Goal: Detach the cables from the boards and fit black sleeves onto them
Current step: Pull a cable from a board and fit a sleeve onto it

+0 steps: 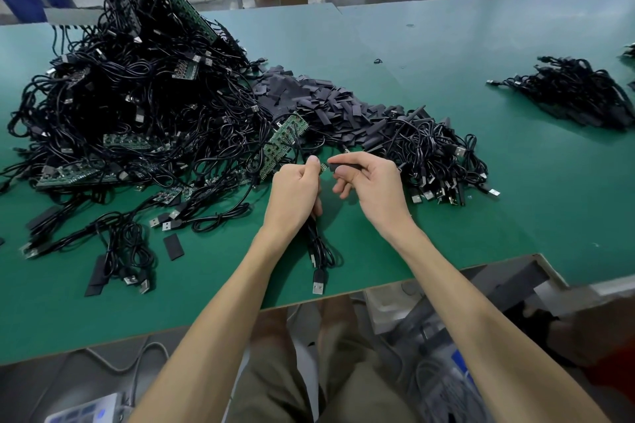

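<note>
Over the green table's (446, 86) front edge, the left hand (297, 194) grips a thin black USB cable (318, 244) and the right hand (374, 189) pinches a short black sleeve (338, 167), which may snag if misaligned.

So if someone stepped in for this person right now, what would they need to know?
Left hand grips a cable, its tip poking out by the thumb.
Right hand pinches a black sleeve just beside that tip, not yet on.
Spare sleeves are heaped behind the hands; the tangle of cables and boards lies to the left.
The bundle to the right looks finished.
Left: sleeve this cable, then work through the tangle.
</note>
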A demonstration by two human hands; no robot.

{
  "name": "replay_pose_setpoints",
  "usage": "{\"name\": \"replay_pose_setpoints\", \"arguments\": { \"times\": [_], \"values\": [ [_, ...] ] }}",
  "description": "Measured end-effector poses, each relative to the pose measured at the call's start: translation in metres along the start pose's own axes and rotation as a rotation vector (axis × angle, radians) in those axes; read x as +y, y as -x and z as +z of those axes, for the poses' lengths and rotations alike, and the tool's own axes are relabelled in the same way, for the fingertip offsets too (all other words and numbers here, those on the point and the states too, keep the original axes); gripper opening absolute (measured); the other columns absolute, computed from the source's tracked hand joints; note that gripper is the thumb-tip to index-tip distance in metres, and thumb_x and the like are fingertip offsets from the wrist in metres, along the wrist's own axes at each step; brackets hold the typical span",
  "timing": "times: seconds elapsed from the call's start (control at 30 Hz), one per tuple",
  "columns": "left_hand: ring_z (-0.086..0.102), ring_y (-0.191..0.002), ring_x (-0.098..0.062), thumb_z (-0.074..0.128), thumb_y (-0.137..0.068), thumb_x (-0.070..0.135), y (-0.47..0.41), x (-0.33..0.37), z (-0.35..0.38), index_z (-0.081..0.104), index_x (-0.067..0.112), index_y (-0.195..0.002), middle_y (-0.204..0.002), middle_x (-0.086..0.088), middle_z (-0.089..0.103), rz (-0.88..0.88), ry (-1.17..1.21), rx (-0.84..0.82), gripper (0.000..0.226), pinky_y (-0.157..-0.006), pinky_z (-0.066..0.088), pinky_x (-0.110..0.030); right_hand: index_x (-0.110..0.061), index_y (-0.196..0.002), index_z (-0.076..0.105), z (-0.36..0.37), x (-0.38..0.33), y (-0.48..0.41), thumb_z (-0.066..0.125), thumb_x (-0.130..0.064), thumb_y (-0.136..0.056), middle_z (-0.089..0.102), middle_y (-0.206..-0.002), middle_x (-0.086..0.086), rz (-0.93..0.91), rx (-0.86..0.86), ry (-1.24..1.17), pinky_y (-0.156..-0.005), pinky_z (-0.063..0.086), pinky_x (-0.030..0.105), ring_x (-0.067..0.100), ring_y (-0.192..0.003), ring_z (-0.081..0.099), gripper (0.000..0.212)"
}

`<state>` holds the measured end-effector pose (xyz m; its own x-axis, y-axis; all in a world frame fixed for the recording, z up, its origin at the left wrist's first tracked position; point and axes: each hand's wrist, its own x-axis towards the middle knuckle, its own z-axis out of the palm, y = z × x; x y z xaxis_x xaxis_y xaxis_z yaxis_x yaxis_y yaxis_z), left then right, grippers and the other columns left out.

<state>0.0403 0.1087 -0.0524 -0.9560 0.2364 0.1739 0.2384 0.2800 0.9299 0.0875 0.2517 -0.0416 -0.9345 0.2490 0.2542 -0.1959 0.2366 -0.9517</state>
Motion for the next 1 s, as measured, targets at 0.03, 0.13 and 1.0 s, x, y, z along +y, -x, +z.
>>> {"name": "replay_pose_setpoints", "arguments": {
  "times": [0.03,0.13,1.0],
  "values": [
    [0.055,-0.04,-0.028,0.039,-0.1,0.041,-0.0002,-0.0003,0.0,0.044,0.015,-0.039,-0.037,-0.006,0.05,0.003,-0.003,-0.003,0.066,-0.054,0.042,-0.028,-0.008,-0.106,0.076,0.0003,-0.0004,0.0003,0.062,0.002,-0.097,0.071,-0.066,0.005,0.001,0.003,0.007,-0.064,0.054,0.028,0.018,-0.06,0.066,0.019],
    [0.055,-0.04,-0.027,0.039,-0.1,0.042,-0.0006,-0.0018,0.0004,0.044,0.018,-0.038,-0.037,-0.004,0.049,0.011,-0.016,-0.019,0.067,-0.054,0.042,-0.029,-0.006,-0.107,0.076,0.0005,-0.0006,0.0005,0.063,0.002,-0.096,0.07,-0.066,0.004,0.008,0.005,0.035,-0.065,0.054,0.028,0.017,-0.06,0.065,0.018],
    [0.04,-0.036,-0.021,0.024,-0.104,0.067,0.0014,0.0034,-0.0012,0.039,0.021,-0.04,-0.037,0.001,0.038,-0.039,0.076,-0.096,0.08,-0.051,0.038,-0.036,-0.007,-0.119,0.067,-0.0024,-0.0078,0.0036,0.064,0.007,-0.096,0.067,-0.103,0.016,-0.104,-0.093,-0.106,-0.069,0.057,0.028,0.014,-0.077,0.066,0.027]
  ]
}}
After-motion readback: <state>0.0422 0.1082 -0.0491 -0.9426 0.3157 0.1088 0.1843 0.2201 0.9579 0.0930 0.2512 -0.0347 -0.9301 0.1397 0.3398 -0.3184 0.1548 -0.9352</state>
